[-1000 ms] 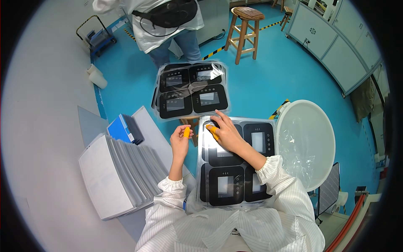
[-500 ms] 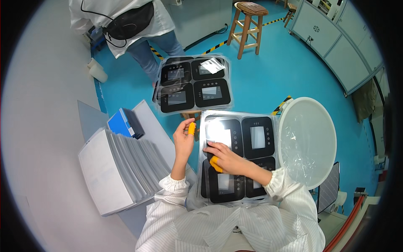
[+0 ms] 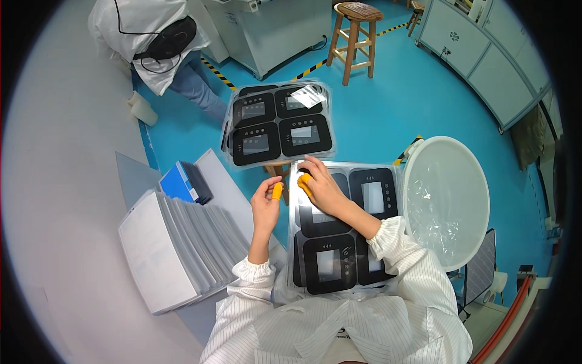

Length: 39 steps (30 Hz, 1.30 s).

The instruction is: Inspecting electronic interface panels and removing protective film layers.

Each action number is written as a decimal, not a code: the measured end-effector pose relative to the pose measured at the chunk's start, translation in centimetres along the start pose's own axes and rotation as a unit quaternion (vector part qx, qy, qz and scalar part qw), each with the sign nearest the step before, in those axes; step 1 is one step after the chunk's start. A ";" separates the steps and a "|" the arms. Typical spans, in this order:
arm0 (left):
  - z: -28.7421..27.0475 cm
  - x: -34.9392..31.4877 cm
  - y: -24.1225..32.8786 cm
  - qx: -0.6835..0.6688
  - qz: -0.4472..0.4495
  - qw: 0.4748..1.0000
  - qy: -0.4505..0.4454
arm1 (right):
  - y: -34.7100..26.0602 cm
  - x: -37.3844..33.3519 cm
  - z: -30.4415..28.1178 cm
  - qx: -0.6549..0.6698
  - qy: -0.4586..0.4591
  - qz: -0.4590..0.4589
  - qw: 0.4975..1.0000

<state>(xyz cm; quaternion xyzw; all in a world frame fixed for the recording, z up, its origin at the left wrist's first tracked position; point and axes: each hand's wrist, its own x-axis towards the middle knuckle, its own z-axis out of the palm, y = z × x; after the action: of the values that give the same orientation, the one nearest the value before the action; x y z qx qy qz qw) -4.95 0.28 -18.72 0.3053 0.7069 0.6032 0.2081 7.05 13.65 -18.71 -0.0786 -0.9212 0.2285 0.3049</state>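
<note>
My right hand (image 3: 324, 189) rests on the upper left part of a stack of clear plastic sheets (image 3: 398, 182) printed with black panels that have light window areas. A yellow finger cot (image 3: 305, 184) is on this hand, and its fingers stretch toward the far edge of the stack. Just off the stack's left edge, my left hand (image 3: 265, 203) is raised with curled fingers, its tips drawn close to the thumb. Another yellow finger cot (image 3: 277, 192) covers that thumb. Whether anything thin is pinched there cannot be made out. Glare hides part of the top sheet.
A second stack of panel sheets (image 3: 279, 121) lies beyond on a stool. To the right stands a white round tub (image 3: 445, 206) with clear film scraps. At left are a thick pile of sheets (image 3: 148, 249) and a blue box (image 3: 180, 184). A co-worker (image 3: 145, 42) stands far left.
My right hand has slid away from me, toward the stack's far left corner. The left hand has come slightly nearer, its fingers more curled. The co-worker has shifted left.
</note>
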 end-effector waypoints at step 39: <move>-10.1 10.4 -1.3 -0.314 -0.106 0.925 0.184 | -1.8 -8.7 -16.8 0.308 -0.137 0.106 0.936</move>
<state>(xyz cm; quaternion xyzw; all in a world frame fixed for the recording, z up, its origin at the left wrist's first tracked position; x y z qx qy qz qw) -19.42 -0.01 -17.31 0.0308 0.5350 0.8146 0.2221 24.08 15.82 -10.48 -0.0464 -0.8250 0.5404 0.1589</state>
